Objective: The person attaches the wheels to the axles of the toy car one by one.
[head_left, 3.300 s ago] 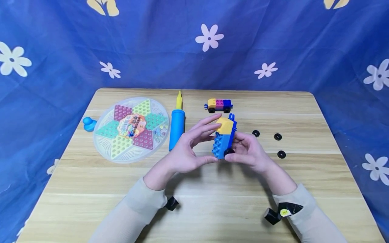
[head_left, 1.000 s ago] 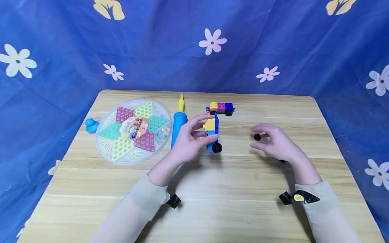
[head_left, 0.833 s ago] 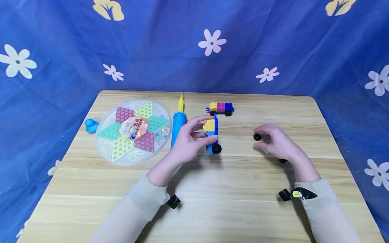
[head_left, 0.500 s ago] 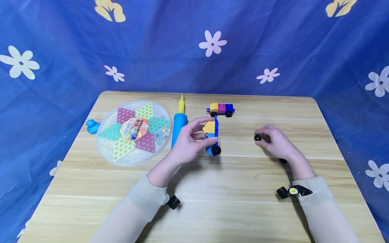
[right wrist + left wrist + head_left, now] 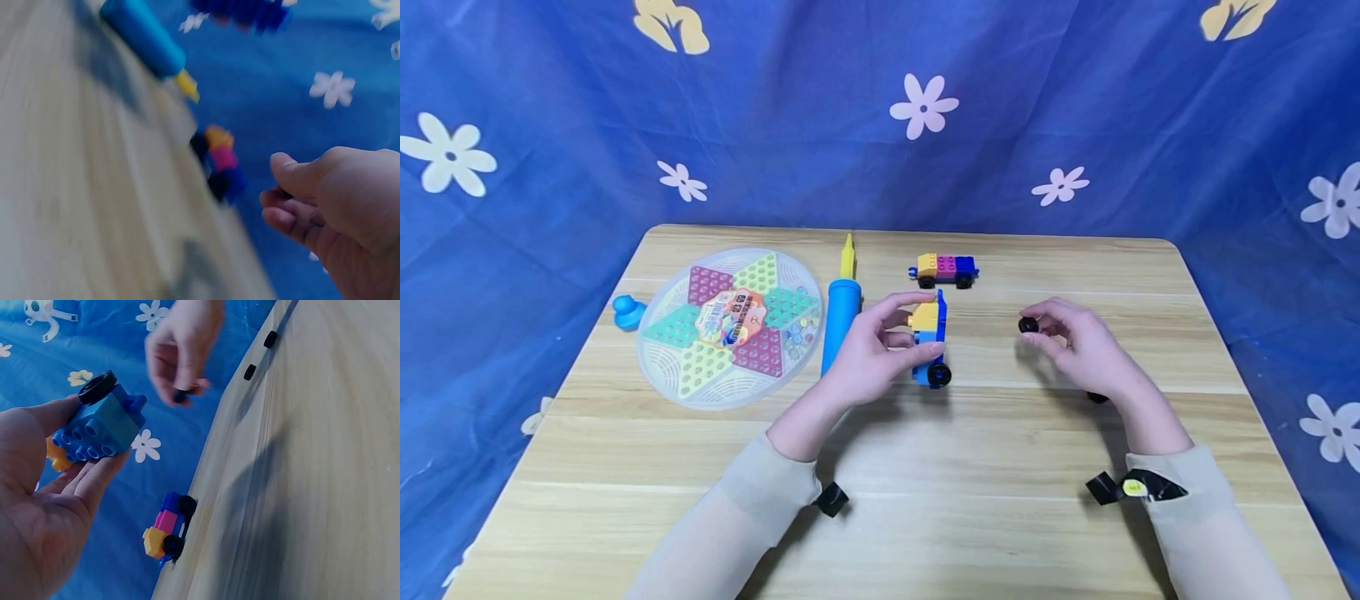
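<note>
One round black wheel [image 5: 1028, 325], right hand [image 5: 1086, 346] pinching, is at three o'clock from blue-and-yellow plastic brick car [image 5: 930, 335], left hand [image 5: 868, 354] gripping.

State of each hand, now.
Left hand: closed, holding the blue-and-yellow car.
Right hand: closed, pinching a black wheel.

A blue cloth [image 5: 820, 158] printed with white flowers [image 5: 924, 107] surrounds a pale wood-grain table [image 5: 977, 475] with rounded corners.
</note>
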The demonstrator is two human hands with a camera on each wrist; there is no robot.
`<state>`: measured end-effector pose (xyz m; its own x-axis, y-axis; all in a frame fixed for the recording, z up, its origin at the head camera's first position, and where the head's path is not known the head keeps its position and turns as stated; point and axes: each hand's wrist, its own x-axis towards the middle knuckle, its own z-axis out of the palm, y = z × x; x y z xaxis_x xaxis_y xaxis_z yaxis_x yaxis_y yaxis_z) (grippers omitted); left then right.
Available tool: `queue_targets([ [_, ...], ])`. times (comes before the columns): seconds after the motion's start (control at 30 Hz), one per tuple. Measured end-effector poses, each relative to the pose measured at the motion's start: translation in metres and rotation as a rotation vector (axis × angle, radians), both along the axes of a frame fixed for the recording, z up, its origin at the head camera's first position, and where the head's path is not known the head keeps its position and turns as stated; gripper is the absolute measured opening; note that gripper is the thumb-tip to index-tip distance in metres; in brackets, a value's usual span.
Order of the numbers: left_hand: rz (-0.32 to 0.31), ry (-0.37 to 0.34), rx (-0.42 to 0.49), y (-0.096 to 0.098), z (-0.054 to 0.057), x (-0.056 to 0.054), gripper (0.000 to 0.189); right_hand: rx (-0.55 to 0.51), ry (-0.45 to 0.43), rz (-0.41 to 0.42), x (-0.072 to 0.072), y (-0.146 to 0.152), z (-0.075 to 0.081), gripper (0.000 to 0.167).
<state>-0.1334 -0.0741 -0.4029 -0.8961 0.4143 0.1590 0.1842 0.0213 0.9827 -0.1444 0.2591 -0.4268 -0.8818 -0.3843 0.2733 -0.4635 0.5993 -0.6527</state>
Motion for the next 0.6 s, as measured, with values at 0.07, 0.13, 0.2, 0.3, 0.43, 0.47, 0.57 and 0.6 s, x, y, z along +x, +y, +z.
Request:
queue_targets([
  [0.07,-0.007,-0.004,0.002,0.002,0.000,0.001,0.059,-0.047,0.050,0.028,0.006,-0.007,0.011,0.032],
  [0.13,-0.015,-0.010,0.003,0.003,0.001,0.001,0.058,-0.087,0.075,0.056,0.011,-0.015,0.023,0.033],
  [0.2,-0.026,-0.018,0.008,0.004,0.002,0.002,0.058,-0.126,0.089,0.083,0.015,-0.023,0.033,0.034],
  [0.3,-0.035,-0.030,0.005,0.007,0.004,0.003,0.057,-0.178,0.119,0.111,0.021,-0.033,0.047,0.037],
  [0.43,-0.042,-0.042,0.000,0.009,0.006,0.004,0.057,-0.216,0.203,0.133,0.026,-0.043,0.059,0.041],
  [0.47,-0.043,-0.045,0.001,0.010,0.007,0.004,0.057,-0.220,0.230,0.139,0.027,-0.046,0.062,0.042],
  [0.57,-0.045,-0.048,0.003,0.012,0.009,0.005,0.058,-0.239,0.290,0.157,0.028,-0.052,0.067,0.042],
  [0.6,-0.046,-0.046,0.004,0.013,0.009,0.005,0.058,-0.249,0.304,0.163,0.028,-0.054,0.068,0.042],
])
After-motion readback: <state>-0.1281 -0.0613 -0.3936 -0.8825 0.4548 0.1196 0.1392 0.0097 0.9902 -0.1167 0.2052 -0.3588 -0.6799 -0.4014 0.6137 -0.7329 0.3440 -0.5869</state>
